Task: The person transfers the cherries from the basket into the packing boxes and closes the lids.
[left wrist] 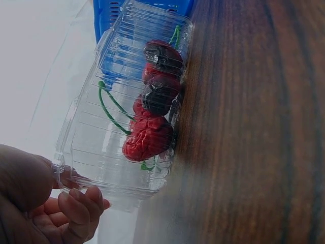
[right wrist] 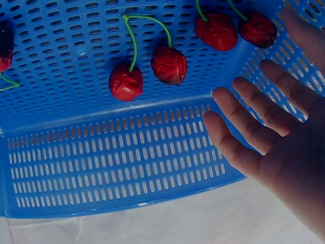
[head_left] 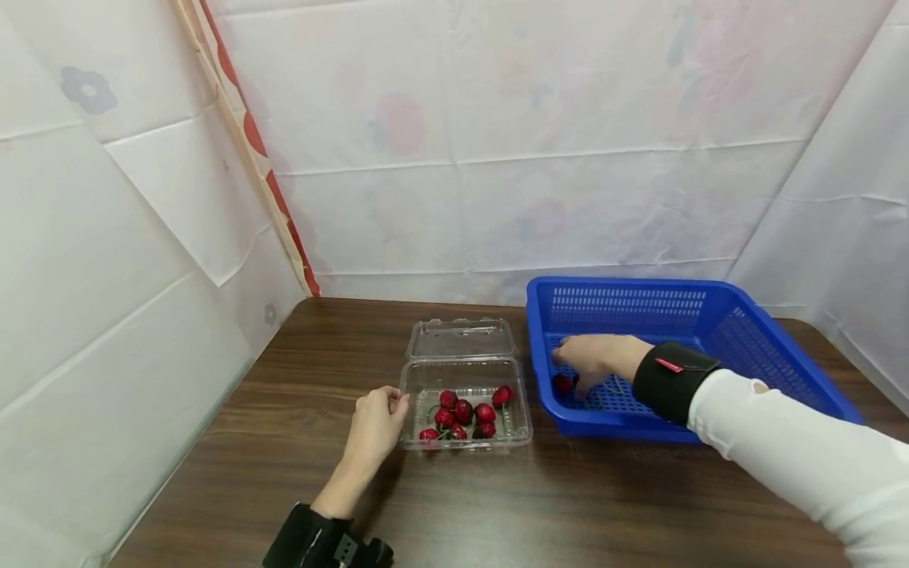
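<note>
A clear plastic clamshell box [head_left: 469, 366] lies with its lid [head_left: 461, 341] folded back, several red cherries [head_left: 464, 412] with green stems inside. My left hand [head_left: 376, 424] pinches the box's left rim; in the left wrist view the thumb is seen through the plastic, the fingers curled below. My right hand [head_left: 595, 359] reaches down into the blue plastic basket [head_left: 788, 355], beside a dark red cherry [head_left: 562, 384]. In the right wrist view its fingers [right wrist: 249, 119] are spread, holding nothing, near a cherry [right wrist: 257, 28] and another cherry [right wrist: 216, 31].
Two cherries joined by one stem, including this cherry [right wrist: 126, 82], lie farther along the basket floor, with another cherry [right wrist: 5, 46] at the view's edge. The basket stands right of the box on a brown wooden table [head_left: 284, 442]. White sheets [head_left: 497, 197] hang behind and at the sides.
</note>
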`<control>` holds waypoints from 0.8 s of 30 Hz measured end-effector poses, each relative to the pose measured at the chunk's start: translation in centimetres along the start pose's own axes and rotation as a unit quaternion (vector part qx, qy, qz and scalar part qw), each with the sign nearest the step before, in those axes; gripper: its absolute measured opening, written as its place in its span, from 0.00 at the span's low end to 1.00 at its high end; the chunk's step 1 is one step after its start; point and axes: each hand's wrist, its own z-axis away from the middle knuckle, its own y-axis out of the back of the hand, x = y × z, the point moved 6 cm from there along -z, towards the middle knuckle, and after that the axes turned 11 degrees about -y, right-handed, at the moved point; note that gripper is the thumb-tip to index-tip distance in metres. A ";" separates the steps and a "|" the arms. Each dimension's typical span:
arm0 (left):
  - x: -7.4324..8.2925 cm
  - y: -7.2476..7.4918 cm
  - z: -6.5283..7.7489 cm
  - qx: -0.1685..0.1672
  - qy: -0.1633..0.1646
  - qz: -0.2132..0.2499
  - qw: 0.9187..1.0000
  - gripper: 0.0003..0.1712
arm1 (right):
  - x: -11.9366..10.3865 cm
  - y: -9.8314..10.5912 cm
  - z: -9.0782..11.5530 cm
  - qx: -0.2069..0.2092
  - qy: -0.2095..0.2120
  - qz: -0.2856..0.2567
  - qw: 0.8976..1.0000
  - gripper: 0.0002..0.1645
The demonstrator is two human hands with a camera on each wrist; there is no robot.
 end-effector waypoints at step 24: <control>-0.4 -0.2 -0.1 -0.011 0.032 -0.013 0.999 0.10 | 0.3 -1.3 -1.3 -0.078 -0.033 -0.039 0.996 0.27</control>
